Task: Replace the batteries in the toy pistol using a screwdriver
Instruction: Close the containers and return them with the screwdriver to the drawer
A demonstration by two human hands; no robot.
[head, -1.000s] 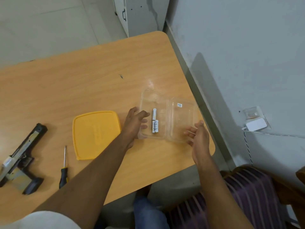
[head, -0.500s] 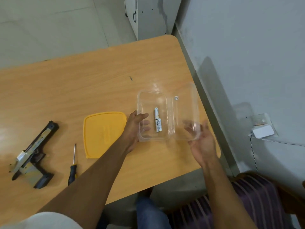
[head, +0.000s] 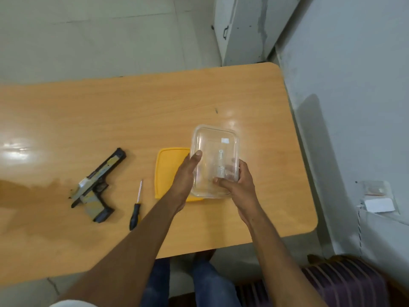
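Observation:
A clear plastic box (head: 215, 138) with its hinged lid folded down sits on the wooden table (head: 110, 120). Two white batteries (head: 220, 161) show blurred through the plastic. My left hand (head: 186, 176) lies against the box's left side. My right hand (head: 240, 185) grips its near right corner, thumb on top. The toy pistol (head: 96, 187), black and worn grey, lies on its side at the left. A screwdriver (head: 135, 209) with a black and yellow handle lies just right of the pistol.
A yellow lid (head: 169, 165) lies flat under the box's left edge. A grey wall (head: 354, 85) runs along the table's right side, with a white socket (head: 379, 204) on it. A striped chair seat (head: 345, 284) is at lower right. My knees show below the table edge.
My right hand has swung the clear lid over from the right and down onto the box. The box now overlaps the yellow lid. The camera view has shifted, so pistol and screwdriver appear further right.

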